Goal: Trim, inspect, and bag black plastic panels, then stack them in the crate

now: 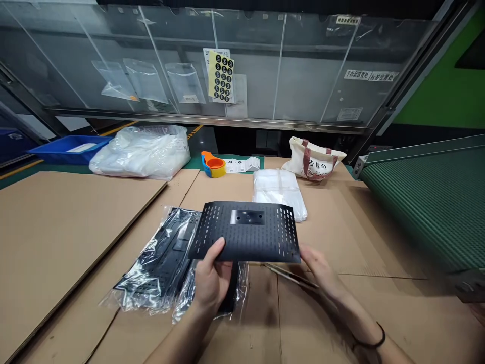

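A thin black panel (248,243), with rows of slots along both sides and a shiny rectangle near its far edge, is held up above the table between my hands. My left hand (214,278) grips its near edge, thumb on top and fingers underneath. At the near right corner, my right hand (316,265) pinches the side edge; some of its fingertips are hidden. Under and left of the panel lie black slotted parts in clear plastic bags (153,263). Part of another bagged piece (229,301) shows behind my left hand. A thin flat strip (291,275) lies beneath my right hand.
Behind the panel are a stack of clear bags (278,187), a tape roll in an orange-and-blue holder (214,166) and a cloth bag (316,159). A large plastic bundle (140,151) and blue tray (71,149) stand back left. A green conveyor belt (428,197) runs along the right.
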Tool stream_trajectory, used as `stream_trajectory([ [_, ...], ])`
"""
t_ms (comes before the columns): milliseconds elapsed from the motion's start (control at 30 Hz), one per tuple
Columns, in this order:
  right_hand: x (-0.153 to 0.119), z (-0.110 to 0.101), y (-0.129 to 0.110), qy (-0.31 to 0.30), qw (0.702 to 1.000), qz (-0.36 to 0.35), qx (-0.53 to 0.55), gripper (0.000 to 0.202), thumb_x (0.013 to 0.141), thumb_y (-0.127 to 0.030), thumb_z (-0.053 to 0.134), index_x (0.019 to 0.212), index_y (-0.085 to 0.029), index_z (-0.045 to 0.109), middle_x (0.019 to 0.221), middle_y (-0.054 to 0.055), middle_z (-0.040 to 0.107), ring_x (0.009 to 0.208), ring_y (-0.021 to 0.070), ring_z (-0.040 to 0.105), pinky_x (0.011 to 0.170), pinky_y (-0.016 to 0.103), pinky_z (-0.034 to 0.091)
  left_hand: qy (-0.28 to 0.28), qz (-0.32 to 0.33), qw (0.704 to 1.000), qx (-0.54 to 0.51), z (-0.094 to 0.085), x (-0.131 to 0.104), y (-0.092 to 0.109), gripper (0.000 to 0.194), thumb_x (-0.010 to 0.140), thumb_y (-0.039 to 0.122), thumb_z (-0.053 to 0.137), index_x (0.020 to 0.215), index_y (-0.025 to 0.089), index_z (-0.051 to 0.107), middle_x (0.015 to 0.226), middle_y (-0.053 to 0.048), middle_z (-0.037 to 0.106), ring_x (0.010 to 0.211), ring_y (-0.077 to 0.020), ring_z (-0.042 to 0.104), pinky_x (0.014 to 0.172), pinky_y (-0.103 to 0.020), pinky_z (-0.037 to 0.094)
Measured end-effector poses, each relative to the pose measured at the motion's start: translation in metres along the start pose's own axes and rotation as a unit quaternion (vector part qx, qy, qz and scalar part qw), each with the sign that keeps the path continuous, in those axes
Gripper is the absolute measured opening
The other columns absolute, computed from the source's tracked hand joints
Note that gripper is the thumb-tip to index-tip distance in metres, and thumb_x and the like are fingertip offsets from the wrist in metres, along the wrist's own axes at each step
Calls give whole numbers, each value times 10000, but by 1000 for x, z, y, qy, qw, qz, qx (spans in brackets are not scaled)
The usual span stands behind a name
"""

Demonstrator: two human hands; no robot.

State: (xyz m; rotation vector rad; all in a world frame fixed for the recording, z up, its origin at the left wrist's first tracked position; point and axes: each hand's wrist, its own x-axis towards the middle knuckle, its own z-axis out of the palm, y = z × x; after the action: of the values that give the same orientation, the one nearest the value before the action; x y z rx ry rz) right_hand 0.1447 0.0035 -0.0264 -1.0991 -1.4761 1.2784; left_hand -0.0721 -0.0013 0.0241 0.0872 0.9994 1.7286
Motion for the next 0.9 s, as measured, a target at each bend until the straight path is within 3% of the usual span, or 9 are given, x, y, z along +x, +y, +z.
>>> stream_trajectory([
  [67,8,-2,-12,24,981,51,187,512,822,-661,514,947,-217,737,1001,84,739,984,251,662,942,431,492,-41,-6,999,28,-5,-4,-8,323,600,196,738,919,152,716,818,-36,746,883,-218,704,772,-263,578],
  [133,11,-1,-18,39,952,94,289,461,730,-633,659,901,-214,745,924,67,760,863,236,702,877,405,536,-96,-22,993,67,-10,-7,-15,393,557,254,797,933,174,714,827,-33,740,971,-257,680,865,-335,556],
  [267,9,-3,-14,85,920,151,352,309,656,-422,805,853,-189,751,844,59,774,751,216,725,760,333,579,-164,-44,981,95,-18,-5,-21,379,526,394,837,808,170,719,817,-60,729,991,-293,653,909,-409,520],
  [367,6,-14,-9,126,912,141,364,301,631,-403,819,839,-195,756,866,54,776,766,215,729,741,311,582,-215,-30,973,76,-19,-1,-15,409,567,531,785,729,165,700,799,-69,715,920,-287,652,858,-410,524],
  [467,6,-24,-8,129,918,135,351,314,612,-436,821,806,-197,761,831,56,776,734,216,729,710,303,584,-266,-39,959,93,-16,2,-8,351,645,506,743,712,165,693,768,-47,697,805,-229,650,773,-341,527],
  [600,6,-28,-7,103,924,149,336,338,648,-460,795,835,-181,758,852,75,775,777,234,730,765,330,578,-223,-53,966,121,-14,3,-6,296,614,413,795,745,160,717,733,-22,697,674,-172,627,654,-272,509],
  [767,5,-27,-1,108,912,174,356,352,699,-492,745,886,-194,755,918,73,771,904,271,717,932,432,521,-212,-96,963,138,-12,3,-8,375,553,479,824,669,149,686,715,-42,707,769,-239,670,704,-324,535],
  [900,7,-27,0,124,899,176,381,336,687,-525,739,871,-245,759,915,28,774,923,248,714,968,411,506,-203,-117,962,138,-11,5,-11,407,559,510,816,675,144,681,686,-46,707,814,-253,680,738,-338,545],
])
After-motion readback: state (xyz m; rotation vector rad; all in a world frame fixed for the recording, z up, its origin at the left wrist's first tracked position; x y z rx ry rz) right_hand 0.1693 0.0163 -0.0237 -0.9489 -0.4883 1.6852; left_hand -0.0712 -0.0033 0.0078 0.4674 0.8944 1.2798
